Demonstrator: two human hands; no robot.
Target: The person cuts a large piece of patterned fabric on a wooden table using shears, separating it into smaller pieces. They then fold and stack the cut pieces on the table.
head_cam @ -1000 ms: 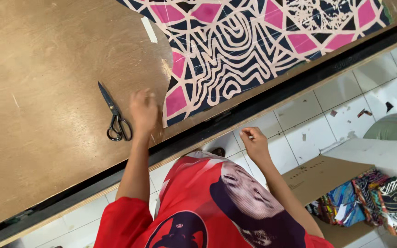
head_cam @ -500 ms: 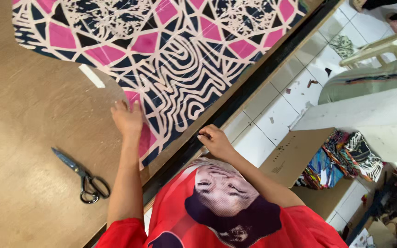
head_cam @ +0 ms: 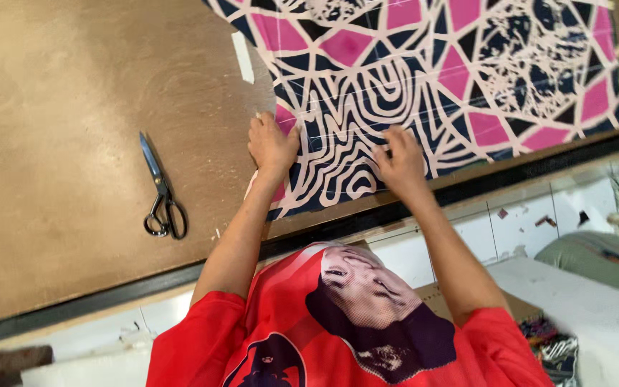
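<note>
Fabric (head_cam: pixel 424 86), pink, navy and cream, lies under both flat, open hands: left hand (head_cam: pixel 272 145) on its edge, right hand (head_cam: pixel 400 163) beside; white strip (head_cam: pixel 243 57) above, scissors (head_cam: pixel 160 190) leftward.

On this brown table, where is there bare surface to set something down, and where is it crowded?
Bare board lies left of the scissors, out to the table edge, and above them up to the white strip. The narrow gap between scissors and left hand is passable. Patterned fabric fills the right side, both hands on it, right hand near the front edge.
</note>
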